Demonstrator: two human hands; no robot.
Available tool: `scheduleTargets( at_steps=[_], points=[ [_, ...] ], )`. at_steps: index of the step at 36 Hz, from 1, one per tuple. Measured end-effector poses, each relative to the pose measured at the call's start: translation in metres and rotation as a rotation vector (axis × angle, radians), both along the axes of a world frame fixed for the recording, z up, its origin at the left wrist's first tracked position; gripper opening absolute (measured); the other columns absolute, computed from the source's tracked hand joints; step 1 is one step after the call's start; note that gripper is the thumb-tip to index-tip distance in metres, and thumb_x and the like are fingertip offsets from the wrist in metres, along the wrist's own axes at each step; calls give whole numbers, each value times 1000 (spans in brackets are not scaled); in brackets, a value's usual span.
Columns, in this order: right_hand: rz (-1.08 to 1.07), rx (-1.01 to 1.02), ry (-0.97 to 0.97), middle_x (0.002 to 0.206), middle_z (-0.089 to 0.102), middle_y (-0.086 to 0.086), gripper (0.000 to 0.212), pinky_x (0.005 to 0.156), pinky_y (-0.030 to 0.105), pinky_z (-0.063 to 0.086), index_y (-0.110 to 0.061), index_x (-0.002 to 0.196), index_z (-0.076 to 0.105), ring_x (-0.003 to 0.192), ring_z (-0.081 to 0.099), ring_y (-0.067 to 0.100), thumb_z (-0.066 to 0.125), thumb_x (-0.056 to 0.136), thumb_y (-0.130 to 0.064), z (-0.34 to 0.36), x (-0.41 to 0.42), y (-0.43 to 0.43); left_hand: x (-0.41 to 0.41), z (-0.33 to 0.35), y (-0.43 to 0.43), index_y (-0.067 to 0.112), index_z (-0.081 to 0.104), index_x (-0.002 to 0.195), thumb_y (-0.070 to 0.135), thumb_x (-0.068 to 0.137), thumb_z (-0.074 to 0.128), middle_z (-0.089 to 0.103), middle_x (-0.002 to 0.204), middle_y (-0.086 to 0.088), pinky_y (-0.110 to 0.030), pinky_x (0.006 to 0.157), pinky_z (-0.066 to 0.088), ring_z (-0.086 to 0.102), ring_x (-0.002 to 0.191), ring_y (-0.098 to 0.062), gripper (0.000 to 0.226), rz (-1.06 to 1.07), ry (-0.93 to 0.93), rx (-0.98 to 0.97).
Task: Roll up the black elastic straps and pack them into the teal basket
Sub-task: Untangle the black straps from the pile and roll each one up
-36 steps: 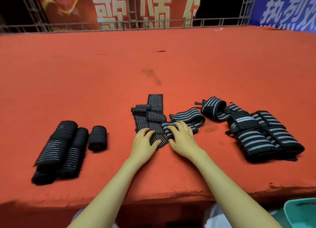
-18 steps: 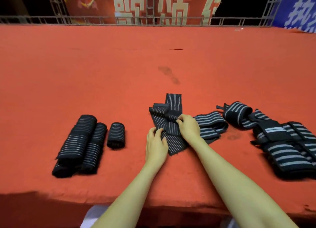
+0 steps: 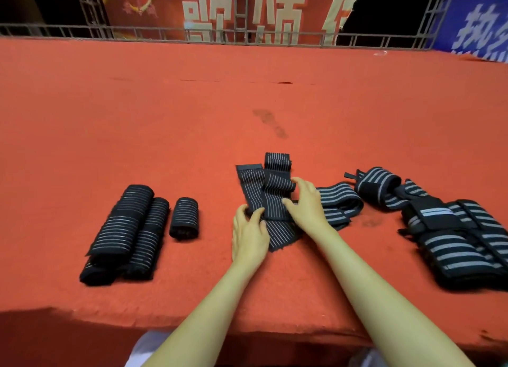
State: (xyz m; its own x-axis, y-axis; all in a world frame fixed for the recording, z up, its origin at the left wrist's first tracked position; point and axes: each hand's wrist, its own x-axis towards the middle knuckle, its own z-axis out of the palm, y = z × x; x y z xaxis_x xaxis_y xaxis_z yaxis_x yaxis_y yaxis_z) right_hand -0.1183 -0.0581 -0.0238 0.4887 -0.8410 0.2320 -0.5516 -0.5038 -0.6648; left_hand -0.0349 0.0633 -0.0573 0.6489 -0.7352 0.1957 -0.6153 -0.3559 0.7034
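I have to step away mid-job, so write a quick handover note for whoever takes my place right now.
Left hand: lies on the near end of the thin-striped strap, fingertips bent; I cannot tell whether it pinches or presses.
Right hand: grips the folded middle of that strap.
Done: three rolled straps lie side by side at the left of the red surface.
Left: roll this strap, the wide-striped strap beside it, and the pile at the right, then pack everything. The teal basket is not in view.
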Motion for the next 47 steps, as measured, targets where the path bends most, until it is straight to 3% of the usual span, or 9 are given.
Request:
scheduleTargets(
  at_steps=[9, 14, 16, 18, 23, 32, 37, 41, 47],
  points=[
    [-137, -63, 154, 115, 62, 10, 20, 90, 40, 40, -12, 107, 63, 113, 52, 31, 49, 98, -22, -1, 30, -32, 3, -5, -2, 23, 50, 133, 27, 96, 48, 14, 156, 2, -36, 117, 16, 8, 145, -15, 37, -45, -27, -20],
    [116, 137, 200, 143, 44, 9, 70, 109, 42, 34, -16, 143, 38, 133, 38, 31, 70, 83, -35, 1, 37, -45, 4, -7, -3, 20, 47, 136, 22, 98, 45, 13, 158, 3, -32, 118, 11, 5, 146, -14, 38, -51, -45, -25],
    [101, 80, 272, 126, 59, 9, 45, 97, 39, 43, -14, 125, 58, 120, 51, 31, 66, 87, -36, -6, 37, -49, 4, -6, -5, 17, 41, 140, 22, 98, 43, 18, 157, 2, -32, 118, 13, 10, 146, -13, 42, -38, -25, -26],
    [-14, 67, 73, 105, 67, 10, 21, 79, 36, 45, -11, 105, 65, 100, 60, 30, 55, 94, -27, -6, 36, -49, 5, -6, -6, 16, 36, 144, 22, 99, 40, 23, 156, 3, -31, 118, 14, 13, 145, -12, 45, -41, -22, -18],
    [-86, -112, -403, 78, 63, 7, 18, 63, 32, 31, -8, 93, 61, 75, 57, 25, 49, 98, -19, 35, 29, -31, 5, -7, -8, 14, 37, 145, 26, 102, 34, 35, 152, 0, -27, 117, 11, 20, 144, -12, 45, -39, -29, 13],
    [-25, -264, -333, 91, 72, 7, 17, 75, 33, 42, -7, 101, 67, 84, 68, 27, 53, 93, -11, -14, -19, 23, 6, -6, -5, 15, 49, 135, 30, 103, 29, 53, 136, -1, -30, 107, 31, 45, 129, -17, 40, 8, 199, -219],
    [21, -337, -402, 94, 71, 8, 33, 75, 26, 42, -1, 100, 66, 86, 62, 15, 43, 91, -22, -18, -26, 54, 5, 0, -1, 17, 59, 93, 26, 103, 31, 63, 99, 2, -35, 93, 39, 54, 99, -14, 31, -14, 179, -311],
    [-19, -127, -413, 88, 67, 4, 13, 71, 23, 36, -2, 99, 63, 81, 60, 17, 52, 95, -8, -21, -35, 64, 5, 4, 3, 13, 57, 126, 21, 102, 35, 58, 130, -1, -32, 108, 32, 47, 124, -17, 33, -1, 280, -308],
    [115, 79, -587, 86, 64, -11, 17, 80, 26, 43, -17, 94, 61, 82, 56, -1, 46, 92, -27, 4, -52, 74, 4, 5, 12, 22, 51, 127, 31, 72, 43, 44, 141, -5, -25, 114, 19, 33, 134, -16, 57, -242, 227, -386]
  ],
)
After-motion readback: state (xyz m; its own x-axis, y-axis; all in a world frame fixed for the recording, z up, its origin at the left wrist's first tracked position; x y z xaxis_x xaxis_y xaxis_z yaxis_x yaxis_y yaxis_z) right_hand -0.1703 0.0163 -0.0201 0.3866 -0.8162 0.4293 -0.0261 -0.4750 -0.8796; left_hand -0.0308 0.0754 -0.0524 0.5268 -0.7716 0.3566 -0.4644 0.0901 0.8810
